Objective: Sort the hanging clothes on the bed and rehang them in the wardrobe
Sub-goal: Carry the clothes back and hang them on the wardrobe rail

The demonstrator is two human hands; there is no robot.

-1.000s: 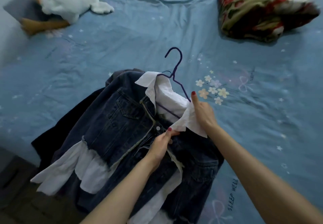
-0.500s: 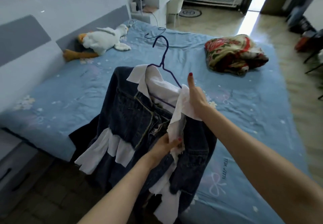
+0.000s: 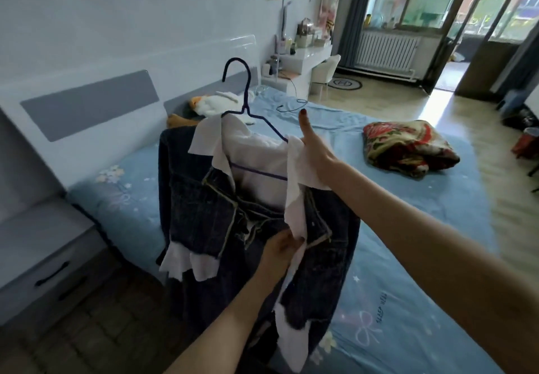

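Holding the garment up off the bed, the person has a denim jacket with a white shirt inside it, both on a purple hanger whose hook stands free above the right hand. The right hand grips the shoulder end of the hanger through the white collar, thumb sticking straight up. Below it, the left hand pinches the white front edge where the jacket opens. The two hands are apart, one above the other, with the clothes hanging between and under them.

The weak spot looks to be the far shoulder, on the side away from the right hand: nobody supports it, and the jacket seems to sag low there, though I cannot tell whether it sits on the wire. A tilt on the way to the wardrobe could slide it off. That bare hook could also catch on something in passing.
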